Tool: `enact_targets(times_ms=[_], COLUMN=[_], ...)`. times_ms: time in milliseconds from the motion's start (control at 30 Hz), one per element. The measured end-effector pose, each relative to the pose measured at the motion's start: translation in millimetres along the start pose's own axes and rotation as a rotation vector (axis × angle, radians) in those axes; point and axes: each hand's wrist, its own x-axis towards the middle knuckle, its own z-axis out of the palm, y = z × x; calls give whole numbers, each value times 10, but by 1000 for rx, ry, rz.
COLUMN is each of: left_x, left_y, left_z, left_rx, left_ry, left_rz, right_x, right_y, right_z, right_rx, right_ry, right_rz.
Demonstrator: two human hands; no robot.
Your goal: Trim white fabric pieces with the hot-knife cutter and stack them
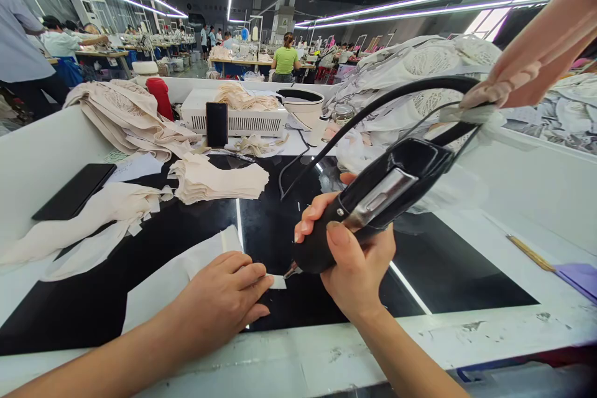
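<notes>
Pressing a small white fabric piece (pixel 278 282) under a handheld cutter tip.

Left hand (pixel 224 301) flat, fingers (pixel 254 283) extended, pinning the piece; right hand (pixel 352 261) wrapped tight around black cutter (pixel 373 199), just right of it. Beyond: stacked beige pieces (pixel 217 179), cord (pixel 373 109). Risk, likely: tip nicking fingertips, being so close; dangling cord tugging aim.

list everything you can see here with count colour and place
handheld tool: one, black with a metal strip, in the right hand, tip on the white piece
white piece: one, small, at the tool tip on the black surface
pale fabric sheet: one, under the left hand
stack of cut pieces: one, cream, centre of table
phone: one, black, upright against the white box
white box: one, back of table
black tablet: one, left
garment pile: one, white, right rear
left hand: flat on fabric
right hand: grip around tool
</notes>
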Motion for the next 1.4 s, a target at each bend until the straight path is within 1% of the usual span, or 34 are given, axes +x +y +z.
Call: enact_targets(times_ms=[233,467,600,767,867,967,1067,1233,1400], left_x=[-6,16,15,13,9,-6,-26,-31,-16], left_y=[5,-6,5,-5,-45,-106,-162,-206,-208], left_z=[16,-11,-13,-11,-7,19,59,85,80], left_rx=[1,30,29,4,-64,-120,-114,-126,-147], left_ry=[-4,-26,-36,-51,-23,58,120,108,111], left_rz=[3,12,7,11,10,22,38,18,-3], right_x=[-16,-40,-86,-100,-99,-104,-108,-93,-76], right_y=[31,-33,-29,-5,-9,-20,-31,-46,-72], right_z=[-2,-30,-47,-42,-37,-38,-47,-52,-46], right_rx=[5,5,7,-33,-37,-47,-65,-60,-102], right_ry=[-6,32,24,29,33,59,81,51,63], right_rz=[-13,-17,-4,-13,-14,-1,2,-7,-18])
